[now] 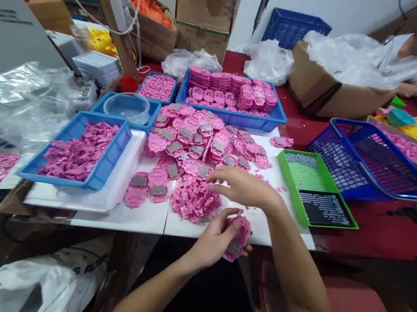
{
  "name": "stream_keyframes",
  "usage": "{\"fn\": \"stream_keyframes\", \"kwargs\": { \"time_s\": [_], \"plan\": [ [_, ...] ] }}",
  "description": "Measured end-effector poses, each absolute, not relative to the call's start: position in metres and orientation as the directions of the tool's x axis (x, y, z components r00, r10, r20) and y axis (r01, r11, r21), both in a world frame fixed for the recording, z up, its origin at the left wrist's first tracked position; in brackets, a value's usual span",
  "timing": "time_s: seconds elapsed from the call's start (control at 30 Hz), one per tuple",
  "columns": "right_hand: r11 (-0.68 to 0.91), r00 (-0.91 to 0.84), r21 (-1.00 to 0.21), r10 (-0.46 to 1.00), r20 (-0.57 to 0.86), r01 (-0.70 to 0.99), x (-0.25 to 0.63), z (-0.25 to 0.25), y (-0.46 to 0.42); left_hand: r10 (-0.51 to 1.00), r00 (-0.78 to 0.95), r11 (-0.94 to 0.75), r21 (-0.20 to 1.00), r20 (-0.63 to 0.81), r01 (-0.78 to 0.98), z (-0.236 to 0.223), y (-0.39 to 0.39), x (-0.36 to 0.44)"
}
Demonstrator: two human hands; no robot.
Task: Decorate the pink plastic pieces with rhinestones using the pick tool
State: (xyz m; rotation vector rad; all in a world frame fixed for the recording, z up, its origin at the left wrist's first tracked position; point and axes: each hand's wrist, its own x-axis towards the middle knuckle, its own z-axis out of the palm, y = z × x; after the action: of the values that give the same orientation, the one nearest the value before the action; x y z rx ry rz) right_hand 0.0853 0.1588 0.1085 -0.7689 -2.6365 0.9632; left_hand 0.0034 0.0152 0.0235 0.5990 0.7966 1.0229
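My left hand (214, 239) is closed on a pink plastic casing (239, 238) with a grey plate on it, just beyond the table's front edge. My right hand (238, 185) reaches over the work surface with its fingers apart, and I see nothing between them. Its fingertips are beside a heap of small pink plastic parts (195, 199). Behind that heap lies a large pile of pink casings (192, 134), many with grey plates. A few more casings (147, 187) lie to the left of the small parts.
A blue tray (121, 163) of pink parts stands left; another blue tray (230, 119) at the back holds stacked casings. At right are a green tray (286, 190) with small metal pieces and a blue basket (398, 193). A person's hand (408, 90) shows far right.
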Motion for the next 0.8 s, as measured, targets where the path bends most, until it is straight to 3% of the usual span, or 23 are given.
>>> {"fn": "stream_keyframes", "kwargs": {
  "time_s": [0.2,0.37,0.47,0.6,0.7,0.8],
  "plan": [
    [0.726,-0.876,-0.548,0.482,-0.025,0.416,0.054,0.094,0.164,0.907,0.316,0.399,0.805,-0.278,-0.439,0.022,0.013,0.007],
    [0.499,-0.659,-0.762,0.741,0.129,0.413,0.086,0.094,0.163,0.913,0.305,0.387,0.806,-0.27,-0.448,0.022,0.011,0.004],
    [0.227,-0.394,-0.963,0.906,0.155,0.143,0.117,0.086,0.151,0.929,0.268,0.358,0.804,-0.255,-0.475,0.024,0.012,0.004],
    [-0.029,-0.206,-0.978,0.979,0.014,-0.207,0.15,0.062,0.123,0.953,0.186,0.301,0.811,-0.239,-0.501,0.029,0.014,0.003],
    [-0.003,-0.169,-0.943,0.984,0.056,-0.334,0.161,0.043,0.103,0.96,0.13,0.278,0.82,-0.247,-0.5,0.031,0.014,0.002],
    [0.198,-0.071,-0.917,0.969,0.236,-0.347,0.163,0.03,0.089,0.968,0.062,0.243,0.84,-0.244,-0.484,0.031,0.013,0.002]
  ]
}}
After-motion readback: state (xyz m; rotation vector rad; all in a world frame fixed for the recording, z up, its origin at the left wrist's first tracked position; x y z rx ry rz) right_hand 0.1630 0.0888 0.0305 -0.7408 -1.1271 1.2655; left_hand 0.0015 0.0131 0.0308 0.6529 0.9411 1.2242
